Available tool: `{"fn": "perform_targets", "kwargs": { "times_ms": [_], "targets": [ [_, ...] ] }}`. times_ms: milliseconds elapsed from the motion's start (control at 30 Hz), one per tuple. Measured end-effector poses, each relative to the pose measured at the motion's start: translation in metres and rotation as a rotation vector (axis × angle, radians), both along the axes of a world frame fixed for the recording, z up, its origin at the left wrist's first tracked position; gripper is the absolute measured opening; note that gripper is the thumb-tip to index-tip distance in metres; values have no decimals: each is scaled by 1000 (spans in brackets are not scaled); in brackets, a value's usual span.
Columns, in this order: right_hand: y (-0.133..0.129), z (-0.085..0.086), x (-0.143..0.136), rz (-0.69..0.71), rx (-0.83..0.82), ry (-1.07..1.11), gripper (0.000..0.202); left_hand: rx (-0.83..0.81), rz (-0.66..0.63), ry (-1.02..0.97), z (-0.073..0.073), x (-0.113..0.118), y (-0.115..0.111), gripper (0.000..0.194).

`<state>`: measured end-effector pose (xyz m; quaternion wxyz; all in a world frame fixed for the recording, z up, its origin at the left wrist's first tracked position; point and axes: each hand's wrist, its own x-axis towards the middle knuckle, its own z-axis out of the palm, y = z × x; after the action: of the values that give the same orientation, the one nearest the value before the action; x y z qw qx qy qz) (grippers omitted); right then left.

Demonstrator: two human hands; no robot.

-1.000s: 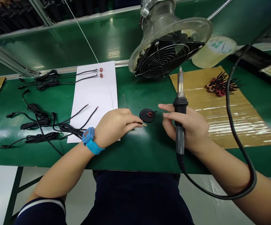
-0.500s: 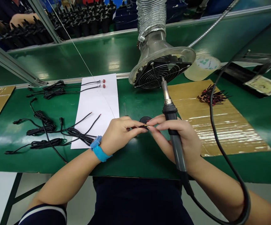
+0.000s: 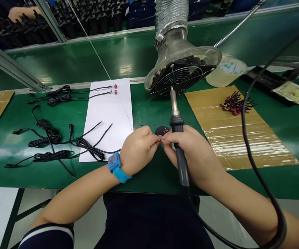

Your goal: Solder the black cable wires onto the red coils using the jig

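Observation:
My left hand [image 3: 139, 149], with a blue band at its wrist, is closed in a pinch; a cable runs into it from the left, but what its fingertips hold is too small to make out. My right hand [image 3: 196, 152] meets it fingertip to fingertip and grips a soldering iron [image 3: 182, 162], tip pointing up and away toward the fan guard. Just beyond the fingertips lies a small round black piece [image 3: 162, 130] with red bits on it. Coiled black cables [image 3: 89, 148] lie left of my hands, partly over a white sheet [image 3: 108, 107].
A fume hood [image 3: 183, 69] hangs over the bench's back. To the right are a brown board [image 3: 216, 124] with a pile of small dark-red parts [image 3: 234, 103], a roll of tape [image 3: 227, 72] and a black tray [image 3: 266, 84]. Another person's hand [image 3: 22, 14] shows at top left.
My hands have closed together at the fingertips, and the dark piece between them is now mostly hidden. The iron has shifted left and stands more upright. The view has moved slightly.

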<state>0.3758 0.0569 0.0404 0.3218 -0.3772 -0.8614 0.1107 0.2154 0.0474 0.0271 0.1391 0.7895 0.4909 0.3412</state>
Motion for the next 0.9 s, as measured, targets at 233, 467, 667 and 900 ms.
{"fn": "perform_targets", "kwargs": {
  "times_ms": [233, 467, 667, 900],
  "targets": [
    [1, -6, 4, -30, 23, 199, 17, -373, 6, -396, 4, -3, 4, 10],
    [-6, -7, 8, -169, -90, 341, 21, -547, 40, -704, 11, -6, 9, 14],
    [6, 12, 2, -75, -88, 267, 21, -427, 27, -500, 8, -6, 5, 15],
    [15, -5, 8, -91, -245, 373, 28, -391, -116, -413, 9, -16, 10, 32]
  ]
}}
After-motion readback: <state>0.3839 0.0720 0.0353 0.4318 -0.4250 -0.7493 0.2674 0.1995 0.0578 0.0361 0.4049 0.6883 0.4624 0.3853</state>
